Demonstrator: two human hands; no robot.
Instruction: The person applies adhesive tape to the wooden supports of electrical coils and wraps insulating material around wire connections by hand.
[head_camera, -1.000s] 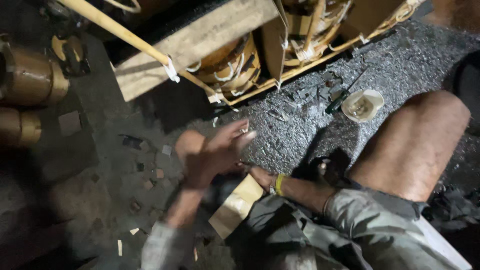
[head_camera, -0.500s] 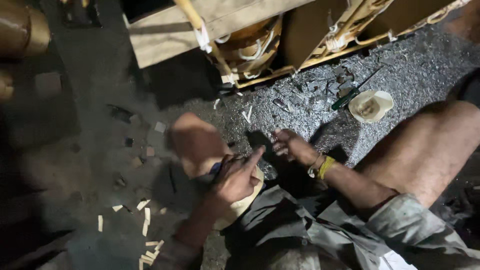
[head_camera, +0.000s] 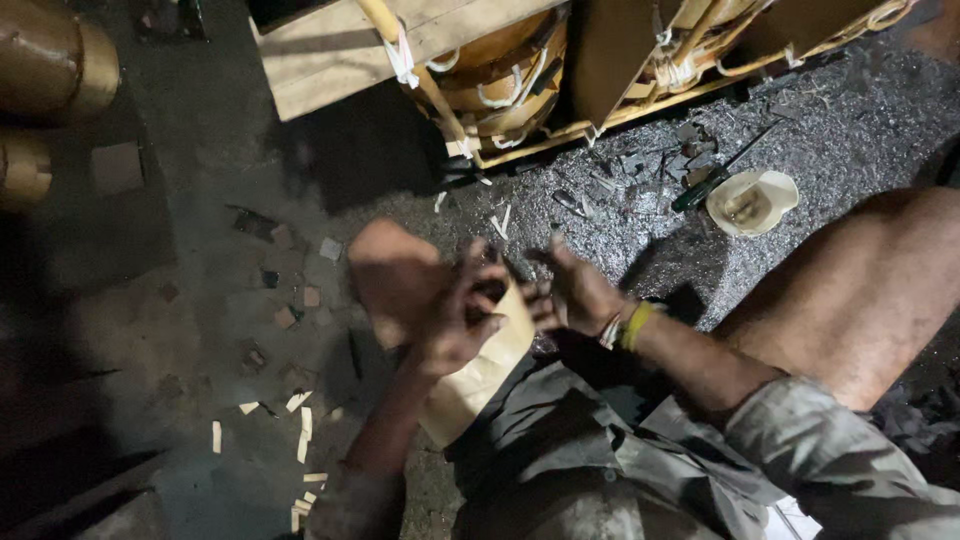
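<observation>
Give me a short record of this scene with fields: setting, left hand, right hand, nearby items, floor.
setting: dim workshop floor, person seated, seen from above
left hand: fingers curled at the upper end of the pale flat piece
right hand: beside the piece's top, wristbands on the wrist; grip unclear
nearby items: screwdriver, small pale bowl, wooden frame
floor: metal shavings, pale wood chips
</observation>
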